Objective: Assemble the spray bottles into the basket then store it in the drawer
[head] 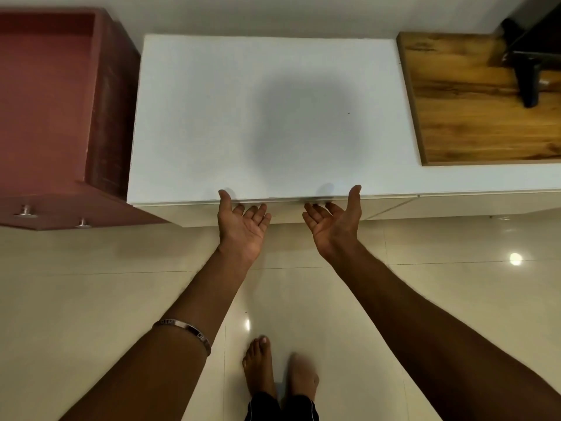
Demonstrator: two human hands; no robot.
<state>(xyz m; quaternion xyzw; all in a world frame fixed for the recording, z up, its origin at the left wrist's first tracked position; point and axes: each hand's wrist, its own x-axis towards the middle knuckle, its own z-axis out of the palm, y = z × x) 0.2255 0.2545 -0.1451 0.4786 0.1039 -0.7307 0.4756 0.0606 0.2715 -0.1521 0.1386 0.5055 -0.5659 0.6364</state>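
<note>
Head view: at centre frame, your left hand [243,226] and right hand [335,221] are palm-up and holding nothing, fingertips under the white top's [197,117] front edge, against the closed drawer [285,211] front. No basket shows.

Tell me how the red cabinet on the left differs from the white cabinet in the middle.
The red cabinet is dark red with a recessed top and a raised rim; the white cabinet has a flat, plain white top. The red cabinet shows two metal knobs on its front; the white cabinet shows none. Both hands, left hand and right hand, are palm up at the white cabinet's front edge, apart from the red cabinet.
</note>
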